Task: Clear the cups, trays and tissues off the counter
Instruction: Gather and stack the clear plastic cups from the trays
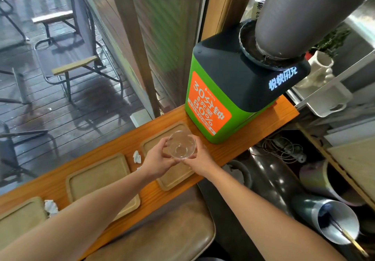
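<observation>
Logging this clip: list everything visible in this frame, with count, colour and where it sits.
clear plastic cup: one, transparent, held above the right-most tray
trays: three, tan wood, in a row along the counter, the left one cut off by the frame edge
tissues: at least two crumpled white wads, one between the middle and right trays, one by the left tray
counter: one, orange-brown wood, along the window
charging station: one, green and black with an orange label, at the counter's far end
stool: one, brown padded seat, below the counter
metal cylinders: two, silver, lower right
left hand: gripping the cup's left side
right hand: gripping the cup's right side
</observation>
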Motion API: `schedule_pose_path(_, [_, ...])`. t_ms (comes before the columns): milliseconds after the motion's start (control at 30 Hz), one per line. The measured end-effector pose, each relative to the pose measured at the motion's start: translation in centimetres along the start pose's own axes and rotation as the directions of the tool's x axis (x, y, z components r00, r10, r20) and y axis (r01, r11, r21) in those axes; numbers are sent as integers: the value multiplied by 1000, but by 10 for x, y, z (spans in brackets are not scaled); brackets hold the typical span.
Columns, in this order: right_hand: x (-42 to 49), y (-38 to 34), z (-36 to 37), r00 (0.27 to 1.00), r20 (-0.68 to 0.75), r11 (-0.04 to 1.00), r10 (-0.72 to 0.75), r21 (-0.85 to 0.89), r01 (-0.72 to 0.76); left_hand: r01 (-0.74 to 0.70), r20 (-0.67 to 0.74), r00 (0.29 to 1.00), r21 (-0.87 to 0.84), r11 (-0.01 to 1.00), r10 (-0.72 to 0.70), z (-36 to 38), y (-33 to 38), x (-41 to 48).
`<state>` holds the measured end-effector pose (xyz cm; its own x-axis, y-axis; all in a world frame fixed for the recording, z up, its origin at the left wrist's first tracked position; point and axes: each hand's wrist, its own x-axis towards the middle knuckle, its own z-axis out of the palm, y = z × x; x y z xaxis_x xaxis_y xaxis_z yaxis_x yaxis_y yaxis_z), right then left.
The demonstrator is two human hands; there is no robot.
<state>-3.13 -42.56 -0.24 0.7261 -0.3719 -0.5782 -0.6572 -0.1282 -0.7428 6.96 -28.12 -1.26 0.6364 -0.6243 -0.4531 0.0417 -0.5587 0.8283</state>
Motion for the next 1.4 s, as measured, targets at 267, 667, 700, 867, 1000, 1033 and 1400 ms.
schedule_pose_path(267, [-15, -31, 22, 987, 54, 983, -151, -93, 155, -51, -64, 997, -38, 998, 48, -41, 1, -39])
schedule_pose_path(667, [-72, -135, 160, 888, 334, 919, -318, -120, 374, -112, -454, 886, -12, 994, 95, -155, -48, -188])
schedule_pose_path(700, [-79, -145, 177, 874, 349, 907, -339, -125, 402, -120, -487, 868, -10, 993, 100, -167, -55, -203])
schedule_pose_path(867, [-109, -196, 254, 771, 463, 846, -437, -81, 528, -120, -614, 782, 24, 992, 109, -229, -82, -272])
schedule_pose_path(1000, [-129, -227, 303, 712, 520, 819, -472, -41, 573, -142, -676, 735, -73, 987, 56, -268, -97, -315])
schedule_pose_path(1033, [-134, -232, 313, 699, 533, 812, -476, -37, 582, -131, -689, 723, -63, 989, 52, -275, -103, -324])
schedule_pose_path(1400, [-167, -235, 394, 672, 609, 802, -421, -97, 590, -56, -686, 728, -59, 997, 1, -307, -172, -384])
